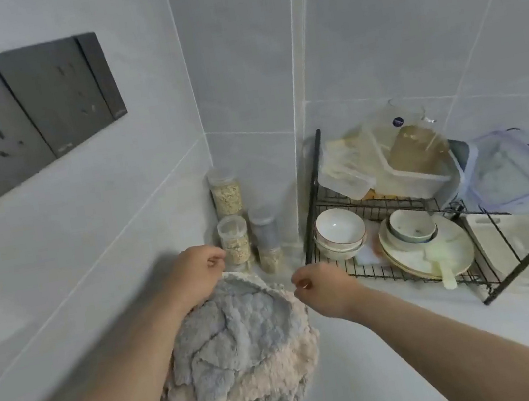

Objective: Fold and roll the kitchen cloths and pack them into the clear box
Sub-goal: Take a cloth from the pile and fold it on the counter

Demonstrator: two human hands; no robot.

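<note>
Toward the back left corner of the bench (404,369), a heap of fluffy cloths (241,349) is sitting close to the left wall, with a grey cloth (240,322) lying on top and a pink cloth (276,371) showing beneath it along the right and near sides. Both bare arms are reaching over the heap to its far edge. The left hand (195,275) is lying against the far left rim of the grey cloth with its fingers curled inward; whether they are pinching the edge or holding nothing cannot be told. The right hand (322,290) is hovering just beside the far right rim of the heap, its fingers curled and thumb and forefinger drawn together; whether any cloth is caught between them cannot be told either. Just beyond the left hand, three clear jars (234,239) of pale grain are standing in the very corner. Along the back right of the bench a black wire rack (364,273) is carrying stacked white bowls (340,228), a stack of plates (451,250) and, on its upper tier, several plastic boxes (415,155) piled at angles. Dark wall sockets (19,107) are sitting in a row on the left wall.
</note>
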